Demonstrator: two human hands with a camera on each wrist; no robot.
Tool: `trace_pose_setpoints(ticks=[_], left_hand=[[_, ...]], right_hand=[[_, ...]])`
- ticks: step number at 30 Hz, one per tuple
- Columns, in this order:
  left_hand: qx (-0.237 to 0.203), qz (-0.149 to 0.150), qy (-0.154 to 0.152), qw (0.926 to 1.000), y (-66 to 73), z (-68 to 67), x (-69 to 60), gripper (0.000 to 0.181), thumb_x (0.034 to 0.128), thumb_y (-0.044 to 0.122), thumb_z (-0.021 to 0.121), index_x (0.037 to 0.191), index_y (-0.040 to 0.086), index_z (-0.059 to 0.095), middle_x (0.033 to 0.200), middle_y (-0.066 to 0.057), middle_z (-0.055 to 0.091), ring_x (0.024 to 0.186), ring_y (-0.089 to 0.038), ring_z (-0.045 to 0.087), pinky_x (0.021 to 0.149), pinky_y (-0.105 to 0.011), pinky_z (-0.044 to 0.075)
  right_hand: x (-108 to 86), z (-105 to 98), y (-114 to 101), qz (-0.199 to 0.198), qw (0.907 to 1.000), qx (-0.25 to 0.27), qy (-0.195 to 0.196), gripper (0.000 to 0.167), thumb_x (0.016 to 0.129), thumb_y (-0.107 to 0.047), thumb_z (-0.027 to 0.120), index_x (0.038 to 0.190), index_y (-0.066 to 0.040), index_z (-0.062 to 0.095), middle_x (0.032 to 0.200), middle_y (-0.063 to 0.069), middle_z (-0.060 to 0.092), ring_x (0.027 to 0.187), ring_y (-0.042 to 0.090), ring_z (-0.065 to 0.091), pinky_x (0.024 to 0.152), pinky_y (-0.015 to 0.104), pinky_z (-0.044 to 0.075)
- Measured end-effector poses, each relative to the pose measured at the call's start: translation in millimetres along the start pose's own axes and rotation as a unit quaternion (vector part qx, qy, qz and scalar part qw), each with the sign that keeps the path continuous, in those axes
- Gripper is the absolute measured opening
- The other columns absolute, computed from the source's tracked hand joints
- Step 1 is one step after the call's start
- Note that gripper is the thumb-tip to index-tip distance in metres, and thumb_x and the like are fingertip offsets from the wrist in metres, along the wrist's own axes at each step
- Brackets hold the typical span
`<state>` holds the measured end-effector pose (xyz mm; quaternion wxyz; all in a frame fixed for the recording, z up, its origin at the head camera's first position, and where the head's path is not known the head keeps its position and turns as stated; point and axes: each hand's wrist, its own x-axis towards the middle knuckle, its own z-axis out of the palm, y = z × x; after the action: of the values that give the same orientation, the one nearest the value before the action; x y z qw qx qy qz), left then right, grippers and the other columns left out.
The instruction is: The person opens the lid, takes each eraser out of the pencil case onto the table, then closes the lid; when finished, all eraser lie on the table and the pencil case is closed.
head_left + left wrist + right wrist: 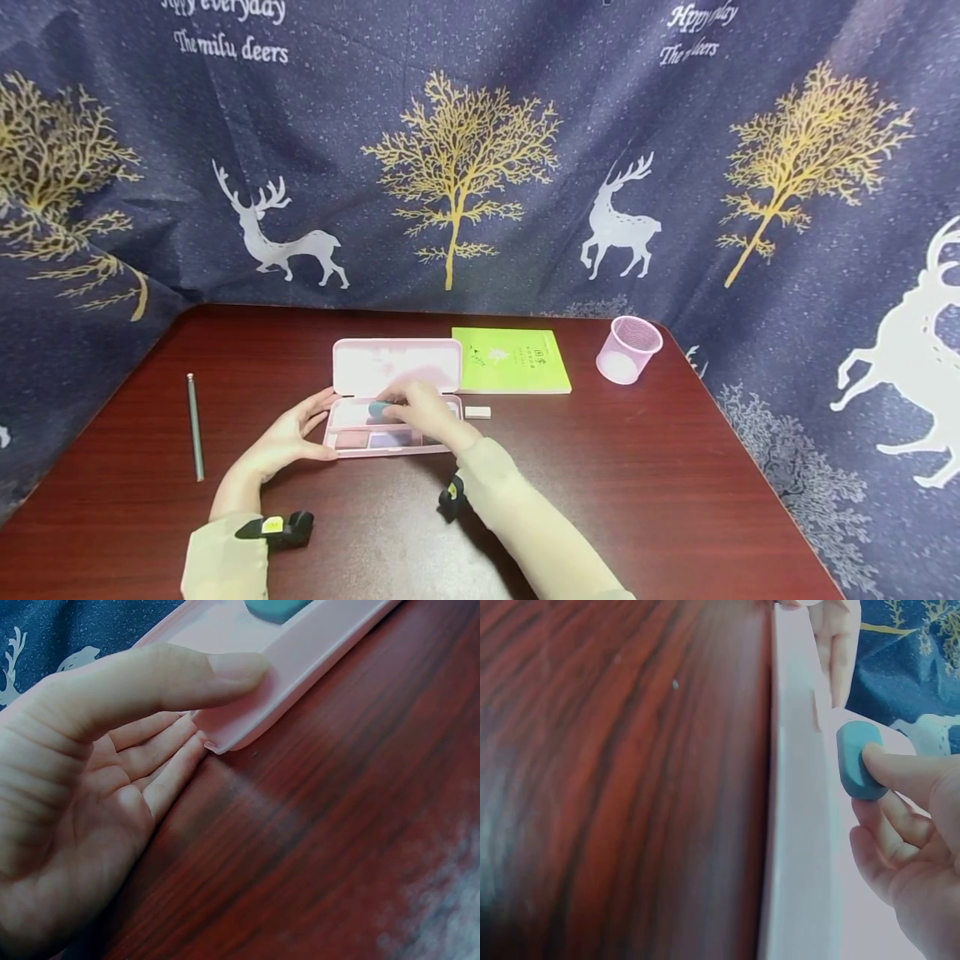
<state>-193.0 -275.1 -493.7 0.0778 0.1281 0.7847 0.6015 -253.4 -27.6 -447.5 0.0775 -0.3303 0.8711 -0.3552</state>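
Teal rounded block (853, 766) pinched at the right hand's (424, 410) fingertips, over the open pink rectangular case (397, 367); left hand (287, 435) grips its left end, thumb and fingers spread.

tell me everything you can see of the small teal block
The teal block is small and matte, with rounded corners; it looks rubbery. No print shows on it. The right hand pinches it, thumb on its broad face, at the far compartment of the open pink case. Whether it touches the case is unclear.
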Motion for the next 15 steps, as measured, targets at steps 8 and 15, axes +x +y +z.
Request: trace_pose_setpoints(ticks=[8, 15], left_hand=[[-0.004, 0.008, -0.001, 1.0000, 0.4, 0.9, 1.1, 0.104, 0.0698, 0.000, 0.082, 0.152, -0.007, 0.018, 0.154, -0.034, 0.024, 0.139, -0.054, 0.022, 0.094, -0.003, 0.039], [-0.003, 0.009, 0.001, 1.0000, -2.3, 0.0, 1.4, 0.104, 0.0697, -0.001, 0.082, 0.152, -0.007, 0.018, 0.154, -0.033, 0.025, 0.139, -0.053, 0.022, 0.094, -0.003, 0.038]], right_hand=[[-14.3, -18, 13, 0.012, 0.9989, -0.005, 0.045, 0.022, 0.092, -0.017, 0.068, 0.112, -0.010, 0.072, 0.109, 0.004, 0.073, 0.092, 0.013, 0.066, 0.079, 0.019, 0.052], [-29.3, -35, 32, -0.008, 0.9972, -0.001, 0.074, 0.022, 0.091, -0.011, 0.067, 0.111, -0.006, 0.072, 0.107, 0.007, 0.073, 0.095, 0.019, 0.067, 0.084, 0.024, 0.054]])
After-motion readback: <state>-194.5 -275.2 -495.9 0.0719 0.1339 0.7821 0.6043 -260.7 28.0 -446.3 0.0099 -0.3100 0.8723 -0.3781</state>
